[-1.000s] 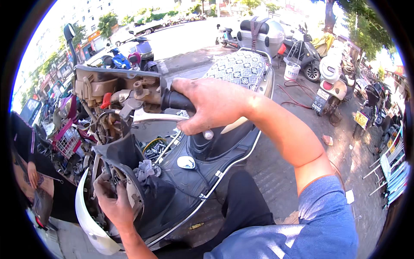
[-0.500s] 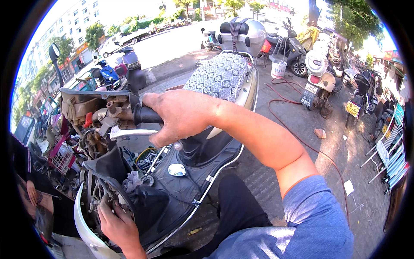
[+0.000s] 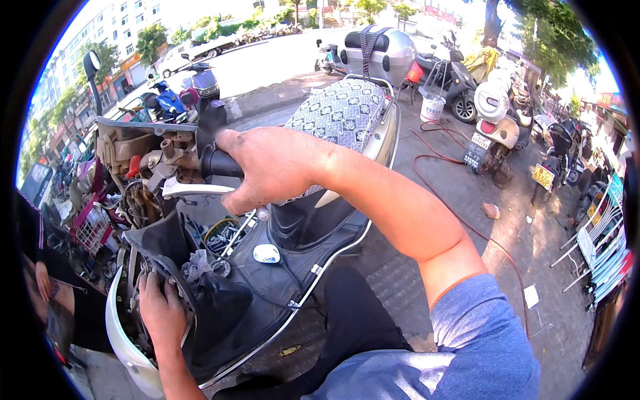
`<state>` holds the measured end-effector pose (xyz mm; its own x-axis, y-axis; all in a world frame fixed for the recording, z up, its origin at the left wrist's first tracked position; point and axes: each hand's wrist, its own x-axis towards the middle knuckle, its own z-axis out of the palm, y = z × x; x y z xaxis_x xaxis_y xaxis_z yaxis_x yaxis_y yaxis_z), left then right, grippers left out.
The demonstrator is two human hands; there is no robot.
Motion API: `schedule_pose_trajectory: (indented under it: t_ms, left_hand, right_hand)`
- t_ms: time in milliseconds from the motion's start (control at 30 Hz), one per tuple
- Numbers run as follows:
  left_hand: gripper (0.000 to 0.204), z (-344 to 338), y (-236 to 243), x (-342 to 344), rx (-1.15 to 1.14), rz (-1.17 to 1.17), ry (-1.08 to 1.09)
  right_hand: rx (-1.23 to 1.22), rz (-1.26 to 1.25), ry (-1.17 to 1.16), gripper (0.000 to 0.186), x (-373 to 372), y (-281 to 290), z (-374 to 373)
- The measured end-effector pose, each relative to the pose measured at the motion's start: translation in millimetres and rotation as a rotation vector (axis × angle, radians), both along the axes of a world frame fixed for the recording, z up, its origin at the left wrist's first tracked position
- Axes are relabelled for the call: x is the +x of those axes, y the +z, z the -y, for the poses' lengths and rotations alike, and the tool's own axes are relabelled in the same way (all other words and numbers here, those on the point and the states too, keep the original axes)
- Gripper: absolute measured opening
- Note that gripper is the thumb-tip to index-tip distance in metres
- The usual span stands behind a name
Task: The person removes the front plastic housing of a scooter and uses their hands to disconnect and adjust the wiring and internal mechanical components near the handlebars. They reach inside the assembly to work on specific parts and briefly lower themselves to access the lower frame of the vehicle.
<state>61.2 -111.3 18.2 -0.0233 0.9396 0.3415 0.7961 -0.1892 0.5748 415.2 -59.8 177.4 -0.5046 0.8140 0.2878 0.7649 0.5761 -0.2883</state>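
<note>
My right hand (image 3: 270,167) is closed round the black handlebar grip (image 3: 220,163) of a scooter with its front opened up. A silver brake lever (image 3: 193,189) runs beneath the grip to my thumb. Lower left, my left hand (image 3: 162,310) reaches in behind the pale curved front panel (image 3: 123,337). Its fingers are bent against the dark inner shell, and what they pinch is hidden. Bare wiring and brackets (image 3: 148,197) show under the handlebar. On the footboard (image 3: 293,283) lie a loose round-backed mirror (image 3: 266,253) and a grey rag (image 3: 197,267).
Behind my right hand is the patterned seat (image 3: 337,113) with a silver top box (image 3: 380,53). A red hose (image 3: 480,230) crosses the ground at right. Parked scooters (image 3: 497,127) and stacked folding chairs (image 3: 593,240) stand beyond. Another person's hand (image 3: 43,280) shows far left.
My left hand has shifted a little forward and left along the inner shell. My right hand stays on the grip. The whole view has moved slightly.
</note>
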Motion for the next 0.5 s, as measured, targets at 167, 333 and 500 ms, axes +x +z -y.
schedule_pose_trajectory:
  t_ms: [167,333,500]
  left_hand:
    - [0.031,-9.3,3.4,-54.3,-0.408,0.865,-0.245]
    - [0.04,-50.0,-27.3,-88.0,-0.535,1.074,-0.488]
    - [0.06,-48.9,-38.9,-67.8,-0.458,1.189,-0.591]
  right_hand:
    - [-0.027,0.023,-0.005,0.077,-2.6,5.9,1.5]
    - [-0.03,0.028,-0.001,0.079,-4.2,7.5,3.1]
    - [-0.032,0.024,-0.002,0.079,1.9,5.0,-2.1]
